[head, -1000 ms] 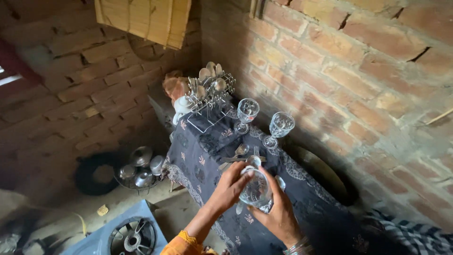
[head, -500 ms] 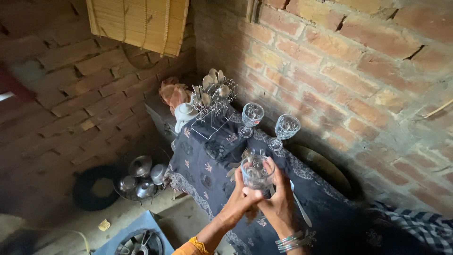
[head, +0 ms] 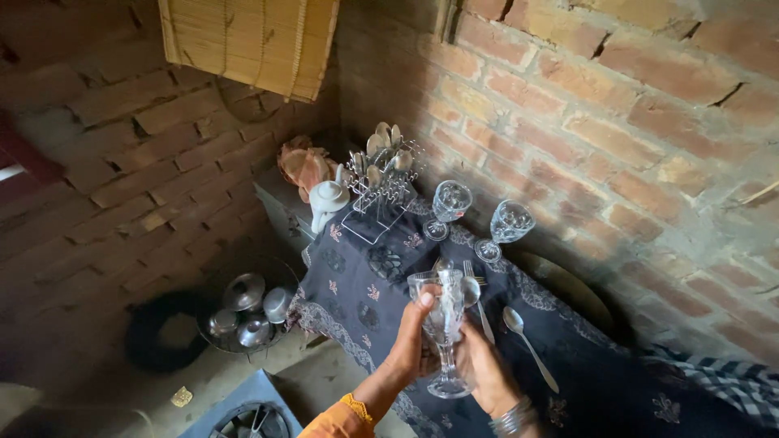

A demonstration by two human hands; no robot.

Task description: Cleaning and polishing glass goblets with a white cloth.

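Head view, looking down: both hands hold a clear cut-glass stemmed goblet (head: pixel 442 324) upright above a worktop draped in dark patterned cloth (head: pixel 357 280). The left hand (head: pixel 410 345) has its fingers clamped around the bowl; the right hand (head: pixel 483 369) has its fingers closed on the stem, just above the foot. To handle it well, a firm hold low on the stem looks wise. Behind stand two more clear stemmed glasses (head: pixel 479 215), close to the red brick wall (head: pixel 617 122). A steel spoon (head: pixel 527 341) and a fork (head: pixel 477 296) lie beside the hands; a wire cutlery rack (head: pixel 381 174) stands further back
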